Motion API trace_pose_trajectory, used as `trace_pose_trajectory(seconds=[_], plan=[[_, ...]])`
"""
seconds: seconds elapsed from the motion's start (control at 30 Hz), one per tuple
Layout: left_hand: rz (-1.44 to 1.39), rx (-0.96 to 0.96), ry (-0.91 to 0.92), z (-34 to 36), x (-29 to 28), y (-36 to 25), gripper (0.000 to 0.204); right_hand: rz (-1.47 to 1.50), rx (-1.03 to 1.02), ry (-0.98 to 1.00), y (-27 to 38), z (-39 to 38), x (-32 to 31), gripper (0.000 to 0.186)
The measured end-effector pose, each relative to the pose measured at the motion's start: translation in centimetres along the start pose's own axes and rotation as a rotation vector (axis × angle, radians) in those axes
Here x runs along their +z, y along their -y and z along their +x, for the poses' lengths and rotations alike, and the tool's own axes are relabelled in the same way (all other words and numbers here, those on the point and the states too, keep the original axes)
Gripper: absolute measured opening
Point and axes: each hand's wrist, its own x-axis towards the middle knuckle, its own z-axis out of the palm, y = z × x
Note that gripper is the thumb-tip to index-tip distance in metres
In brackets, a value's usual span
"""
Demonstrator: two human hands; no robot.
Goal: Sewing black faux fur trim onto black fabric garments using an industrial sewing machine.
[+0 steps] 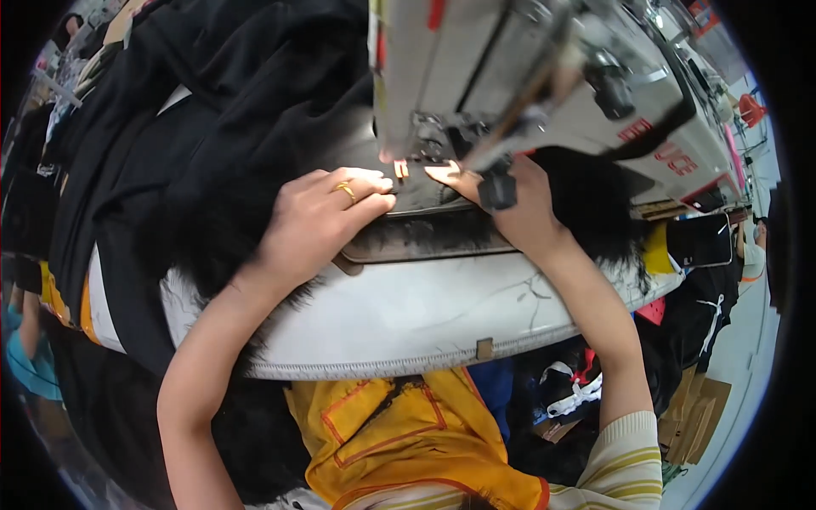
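My left hand (pixel 319 217), with a gold ring, has its fingers together on black fabric (pixel 370 153) just left of the needle area of a pale sewing machine (pixel 671 127). My right hand (pixel 518 212) is at the right of the needle area, one digit stretched flat toward the small lit spot; its other fingers are partly hidden behind a dark machine part (pixel 497 191). Shaggy black fur (pixel 212 229) lies under and beside my left wrist, and more (pixel 599 221) beside my right. A dark strip with a brownish edge (pixel 425 242) runs between my hands.
A white tabletop (pixel 399 306) has a tape measure along its front edge. Heaped black cloth (pixel 195 68) covers the back left. A dark phone-like object (pixel 697 240) is at the right. A co-worker in turquoise (pixel 32 365) is at left; another person (pixel 752 251) is far right.
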Motion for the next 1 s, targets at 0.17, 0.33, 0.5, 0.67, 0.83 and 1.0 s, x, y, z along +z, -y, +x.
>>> trace_pose_trajectory(seconds=[0.17,0.33,0.5,0.67,0.83,1.0], plan=[[0.003,0.034,-0.062,0.4,0.9,0.8,0.017,0.033,0.047,-0.023,-0.4,0.0,0.3,0.008],[0.027,0.047,-0.004,0.5,0.8,1.1,0.018,0.088,0.110,-0.057,-0.5,-1.0,0.9,0.009],[-0.019,0.061,-0.033,0.4,0.9,1.3,0.021,0.018,0.084,-0.044,-0.5,-0.5,0.6,0.008],[0.299,0.070,0.012,0.3,-0.3,0.2,0.023,0.066,0.071,-0.061,-0.3,-0.1,0.7,0.010],[0.649,-0.017,0.154,-1.1,-1.1,-2.1,0.023,0.006,0.074,0.058,-0.4,-0.1,-0.1,0.006],[0.626,-0.094,0.047,0.3,0.8,2.1,0.014,-0.107,-0.009,0.009,0.5,0.5,-0.3,0.003]])
